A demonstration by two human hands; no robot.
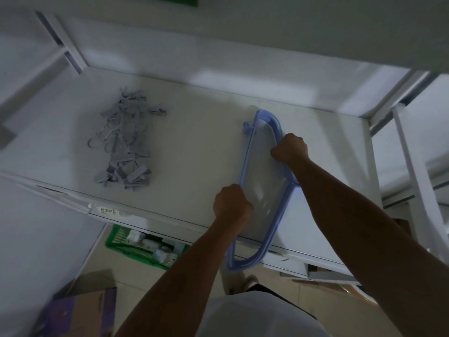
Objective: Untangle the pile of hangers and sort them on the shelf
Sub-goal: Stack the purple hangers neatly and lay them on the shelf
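A stack of pale blue plastic hangers [267, 122] lies lengthwise on the right part of the white shelf [199, 147], its near end sticking out past the front edge. My left hand [230, 203] grips the straight bar side of the stack near the shelf's front. My right hand [290, 147] grips the curved shoulder side further back. A tangled pile of grey clip hangers [124, 139] with wire hooks sits on the left part of the shelf, apart from both hands.
White shelf posts [413, 171] rise at the right and back left. Below the shelf stands a green crate [116, 242] with small packages. A cardboard box [80, 310] sits on the tiled floor at the lower left.
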